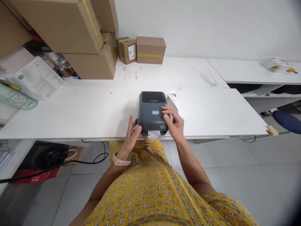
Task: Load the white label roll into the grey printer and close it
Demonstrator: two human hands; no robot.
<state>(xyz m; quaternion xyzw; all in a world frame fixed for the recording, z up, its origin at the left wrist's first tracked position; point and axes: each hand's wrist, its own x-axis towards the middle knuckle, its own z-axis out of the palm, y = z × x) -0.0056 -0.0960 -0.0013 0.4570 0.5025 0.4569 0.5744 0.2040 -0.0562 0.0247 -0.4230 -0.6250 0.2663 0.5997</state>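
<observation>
A dark grey label printer (151,111) sits near the front edge of a white table (211,116). My left hand (132,131) rests against its lower left corner, fingers apart and upright, thumb touching the casing. My right hand (172,121) lies on the printer's right side, fingers curled over the top edge near the small blue window. A white label (154,135) sticks out of the printer's front slot between my hands. Neither hand holds a loose object.
Cardboard boxes (94,62) are stacked at the back left, two smaller boxes (150,49) stand by the wall. A white paper strip with a roll core (173,95) lies behind the printer. Cables (94,160) hang below the table. A blue chair (287,121) stands right.
</observation>
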